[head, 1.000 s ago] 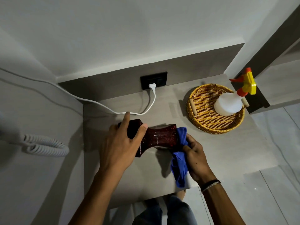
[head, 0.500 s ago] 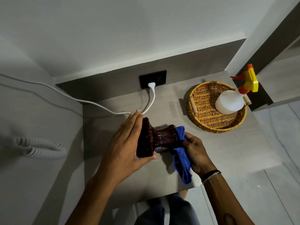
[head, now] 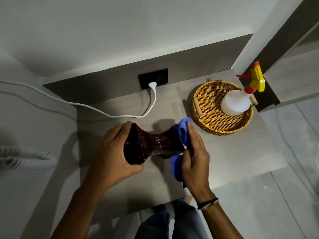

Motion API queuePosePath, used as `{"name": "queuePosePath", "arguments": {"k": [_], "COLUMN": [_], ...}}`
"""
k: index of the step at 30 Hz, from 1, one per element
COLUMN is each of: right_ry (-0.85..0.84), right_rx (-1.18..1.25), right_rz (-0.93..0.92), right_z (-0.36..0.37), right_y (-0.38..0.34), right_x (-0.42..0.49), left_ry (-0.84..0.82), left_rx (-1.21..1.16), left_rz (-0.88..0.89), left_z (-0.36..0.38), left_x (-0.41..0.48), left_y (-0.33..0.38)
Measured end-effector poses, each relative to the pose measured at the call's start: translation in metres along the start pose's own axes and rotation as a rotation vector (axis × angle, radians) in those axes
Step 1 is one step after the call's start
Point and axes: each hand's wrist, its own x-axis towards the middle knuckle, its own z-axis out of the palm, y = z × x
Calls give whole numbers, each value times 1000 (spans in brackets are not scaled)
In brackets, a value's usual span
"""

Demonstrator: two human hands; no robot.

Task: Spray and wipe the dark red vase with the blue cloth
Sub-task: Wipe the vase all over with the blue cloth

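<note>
The dark red vase lies sideways in the air above the grey table, its waist narrow and glossy. My left hand grips its wide left end. My right hand presses the blue cloth around the vase's right end, and the cloth's tail hangs below the hand. The white spray bottle with a yellow and red trigger stands apart at the right, untouched.
A round wicker tray holds the spray bottle at the table's back right. A white cable runs from a black wall socket across the back left. A coiled white cord lies far left. My legs show below the table edge.
My left hand has turned the vase and shifted its grip over the wide end. My right hand has slid the cloth up and over the right end. The view has moved closer.
</note>
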Motion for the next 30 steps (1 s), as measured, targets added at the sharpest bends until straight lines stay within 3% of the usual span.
{"name": "queuePosePath", "arguments": {"k": [3,6,8,10,12,18,21,26,30], "right_ry": [-189,-466,-536,-603,-574,-483,-519,-559,-499], "right_rx": [36,-59,-70,-234,-412,22,-63,-362,-45], "right_rz": [-301,-428,-307,-127,-129,-276,-369,-88,-233], "right_z": [10,33,31,12,-4,26,24,-1,27], "right_y": [-32,-40,-22,4,18,-51,-35,8,-36], "right_x": [-18,-33,-21,3,20,-17,-12,17,-13], "left_ry": [-9,8,13,16,26,51,35,41,47], "left_rx": [-51,-38,-19,5,29,-72,-89,-23,-54], "left_rz": [-7,28,18,10,11,19,9,-33,-7], "left_z": [0,1,-3,-3,-1,-1,-2,0,1], "left_x": [3,6,7,7,6,14,11,5,11], "left_y": [0,2,2,3,10,25,17,17,20]}}
